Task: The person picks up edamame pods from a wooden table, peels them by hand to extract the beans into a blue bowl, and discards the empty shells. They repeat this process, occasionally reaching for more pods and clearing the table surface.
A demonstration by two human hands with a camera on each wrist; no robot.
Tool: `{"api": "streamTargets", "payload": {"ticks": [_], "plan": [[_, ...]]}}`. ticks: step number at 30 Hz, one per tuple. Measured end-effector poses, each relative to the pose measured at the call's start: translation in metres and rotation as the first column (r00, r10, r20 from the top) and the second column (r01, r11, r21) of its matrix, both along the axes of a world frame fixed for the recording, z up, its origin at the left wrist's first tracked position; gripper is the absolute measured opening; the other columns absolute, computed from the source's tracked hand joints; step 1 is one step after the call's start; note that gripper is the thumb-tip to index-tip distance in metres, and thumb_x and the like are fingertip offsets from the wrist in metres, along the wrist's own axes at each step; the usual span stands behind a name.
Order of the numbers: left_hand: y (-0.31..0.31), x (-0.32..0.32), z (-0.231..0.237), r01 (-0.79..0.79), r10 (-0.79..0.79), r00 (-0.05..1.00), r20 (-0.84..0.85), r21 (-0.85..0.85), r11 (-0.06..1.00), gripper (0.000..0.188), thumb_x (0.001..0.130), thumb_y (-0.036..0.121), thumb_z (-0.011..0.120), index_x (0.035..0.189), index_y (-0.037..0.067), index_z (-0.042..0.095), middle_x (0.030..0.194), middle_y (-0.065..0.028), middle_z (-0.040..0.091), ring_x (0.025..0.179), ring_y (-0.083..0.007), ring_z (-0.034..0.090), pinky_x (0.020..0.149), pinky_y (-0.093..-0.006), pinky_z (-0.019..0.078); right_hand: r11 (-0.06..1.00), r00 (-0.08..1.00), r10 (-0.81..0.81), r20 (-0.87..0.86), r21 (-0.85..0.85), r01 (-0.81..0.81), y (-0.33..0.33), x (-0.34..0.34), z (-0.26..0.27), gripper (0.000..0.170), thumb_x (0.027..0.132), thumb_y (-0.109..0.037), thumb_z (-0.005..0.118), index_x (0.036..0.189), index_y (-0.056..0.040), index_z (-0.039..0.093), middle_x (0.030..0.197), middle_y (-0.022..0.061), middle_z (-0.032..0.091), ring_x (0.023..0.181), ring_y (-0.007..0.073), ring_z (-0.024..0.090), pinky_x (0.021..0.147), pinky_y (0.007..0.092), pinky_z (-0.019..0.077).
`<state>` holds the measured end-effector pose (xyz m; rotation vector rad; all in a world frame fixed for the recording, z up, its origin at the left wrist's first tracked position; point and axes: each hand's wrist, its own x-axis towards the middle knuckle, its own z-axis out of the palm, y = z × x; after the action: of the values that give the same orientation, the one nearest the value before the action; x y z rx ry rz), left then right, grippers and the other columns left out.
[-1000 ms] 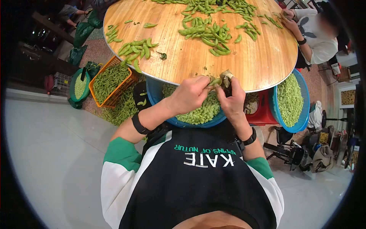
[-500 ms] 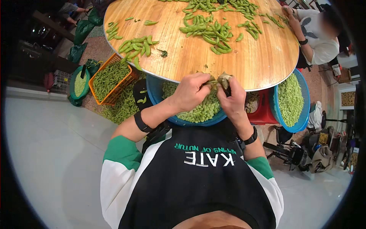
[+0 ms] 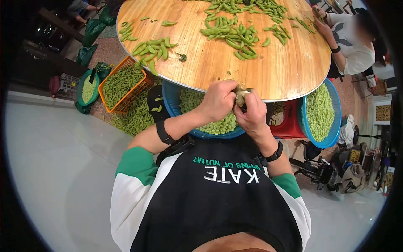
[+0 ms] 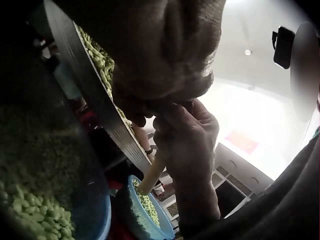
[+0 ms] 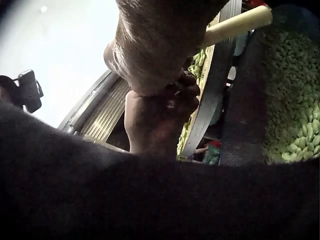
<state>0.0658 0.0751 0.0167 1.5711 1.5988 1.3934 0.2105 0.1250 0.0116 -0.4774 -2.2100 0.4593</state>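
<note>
Over the near rim of the round wooden table point(image 3: 285, 80), both hands meet fingertip to fingertip. My left hand point(image 3: 219, 101) pinches a bean pod, now mostly hidden by the fingers. Curled beside it, my right hand point(image 3: 253, 113) grips a pale yellow rod point(image 5: 240, 25), like a wooden handle, which juts out below the palm in both wrist views. Something beige and crumpled point(image 3: 240, 95) shows where the fingertips touch. Directly beneath the hands stands a blue basin point(image 3: 170, 98) holding shelled green beans point(image 3: 218, 124).
Green bean pods point(image 3: 231, 33) lie heaped across the table, with a smaller pile point(image 3: 153, 50) at left. An orange crate point(image 3: 122, 94) of pods and a green basin point(image 3: 87, 90) stand left. Another blue basin point(image 3: 321, 117) of beans stands right. A person point(image 3: 348, 42) sits across.
The hands have drawn tighter together and the fingers have curled in. The green pod that showed between the fingertips a second ago is now covered.
</note>
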Motion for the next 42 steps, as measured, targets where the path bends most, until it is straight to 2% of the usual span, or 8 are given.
{"api": "streamTargets", "payload": {"ticks": [4, 10, 17, 23, 25, 30, 39, 42], "plan": [[-0.004, -0.008, -0.004, 0.108, -0.101, 0.994, 0.046, -0.194, 0.975, 0.021, 0.075, 0.000, 0.044, 0.087, -0.003, 0.061, 0.075, -0.0169, 0.061, 0.069, -0.0261, 0.062, 0.062, -0.0349, 0.0474, 0.998, 0.998, -0.055, -0.041, 0.011, 0.055, 0.006, 0.006, 0.009, 0.020, 0.071, 0.005, 0.065, 0.085, -0.0002, 0.053, 0.071, 0.0124, 0.051, 0.058, 0.0273, 0.055, 0.052, 0.0329, 0.0441], [-0.030, -0.008, 0.021, 0.143, -0.142, 0.990, 0.022, -0.076, 0.987, 0.026, 0.076, 0.003, 0.054, 0.102, -0.001, 0.054, 0.082, -0.0202, 0.059, 0.073, -0.0384, 0.059, 0.064, -0.0434, 0.0470, 0.538, 0.988, -0.121, -0.095, -0.843, -0.015, 0.013, 0.021, 0.019, 0.007, 0.083, -0.004, 0.062, 0.087, -0.0001, 0.057, 0.065, 0.0010, 0.055, 0.056, 0.0070, 0.049, 0.051, 0.0235, 0.0409], [-0.035, -0.032, 0.019, 0.117, -0.040, 0.943, -0.330, 0.216, 0.969, 0.028, 0.074, 0.000, 0.063, 0.101, -0.001, 0.057, 0.088, -0.0166, 0.057, 0.072, -0.0317, 0.060, 0.061, -0.0372, 0.0488, 0.511, 0.995, 0.013, -0.097, -0.855, -0.090, -0.001, 0.004, 0.017, 0.008, 0.083, -0.005, 0.062, 0.086, -0.0002, 0.057, 0.067, -0.0003, 0.056, 0.059, 0.0061, 0.050, 0.052, 0.0233, 0.0409], [-0.037, -0.113, 0.058, -0.278, 0.283, 0.304, -0.910, 0.199, 0.940, 0.013, 0.076, 0.001, 0.055, 0.087, 0.002, 0.061, 0.089, -0.0166, 0.058, 0.082, -0.0332, 0.058, 0.072, -0.0428, 0.0481, 0.683, 0.945, 0.326, -0.011, -0.688, -0.244, -0.001, 0.014, 0.009, 0.009, 0.083, 0.000, 0.061, 0.092, 0.0014, 0.059, 0.089, 0.0084, 0.068, 0.075, 0.0122, 0.059, 0.067, 0.0261, 0.0472], [-0.012, -0.131, 0.054, -0.196, 0.301, 0.622, -0.722, 0.229, 0.954, 0.013, 0.077, 0.002, 0.054, 0.087, 0.002, 0.063, 0.089, -0.0164, 0.060, 0.086, -0.0342, 0.058, 0.078, -0.0449, 0.0462, 0.778, 0.933, 0.348, 0.094, -0.583, -0.232, -0.003, 0.011, 0.004, 0.012, 0.083, -0.002, 0.064, 0.093, 0.0022, 0.059, 0.093, 0.0094, 0.069, 0.076, 0.0137, 0.060, 0.071, 0.0273, 0.0477], [0.085, -0.140, 0.011, -0.137, 0.162, 0.752, -0.639, 0.089, 0.987, 0.020, 0.079, 0.005, 0.056, 0.098, 0.002, 0.064, 0.093, -0.0158, 0.062, 0.095, -0.0342, 0.057, 0.080, -0.0434, 0.0466, 0.794, 0.942, 0.304, 0.140, -0.584, -0.170, -0.004, 0.006, 0.008, 0.016, 0.084, -0.005, 0.064, 0.097, 0.0028, 0.060, 0.080, 0.0062, 0.066, 0.068, 0.0132, 0.058, 0.063, 0.0267, 0.0461], [0.101, -0.124, -0.008, -0.235, 0.345, 0.660, -0.667, 0.253, 0.939, 0.021, 0.076, 0.004, 0.059, 0.097, 0.004, 0.063, 0.085, -0.0164, 0.061, 0.084, -0.0341, 0.059, 0.076, -0.0431, 0.0476, 0.173, 0.929, 0.052, -0.365, -0.913, -0.369, 0.007, 0.011, 0.009, 0.040, 0.099, -0.014, 0.042, 0.137, -0.0028, 0.041, 0.086, 0.0051, 0.056, 0.059, 0.0064, 0.047, 0.046, 0.0195, 0.0384], [0.065, -0.094, 0.020, -0.083, 0.079, 0.969, -0.234, -0.008, 0.996, 0.015, 0.080, 0.005, 0.062, 0.095, 0.003, 0.063, 0.076, -0.0097, 0.062, 0.065, -0.0208, 0.058, 0.060, -0.0332, 0.0481, 0.101, 0.877, -0.056, -0.476, -0.877, -0.470, 0.011, 0.005, 0.011, 0.040, 0.099, -0.015, 0.041, 0.137, -0.0027, 0.041, 0.086, 0.0058, 0.056, 0.059, 0.0070, 0.046, 0.046, 0.0197, 0.0379]]}}
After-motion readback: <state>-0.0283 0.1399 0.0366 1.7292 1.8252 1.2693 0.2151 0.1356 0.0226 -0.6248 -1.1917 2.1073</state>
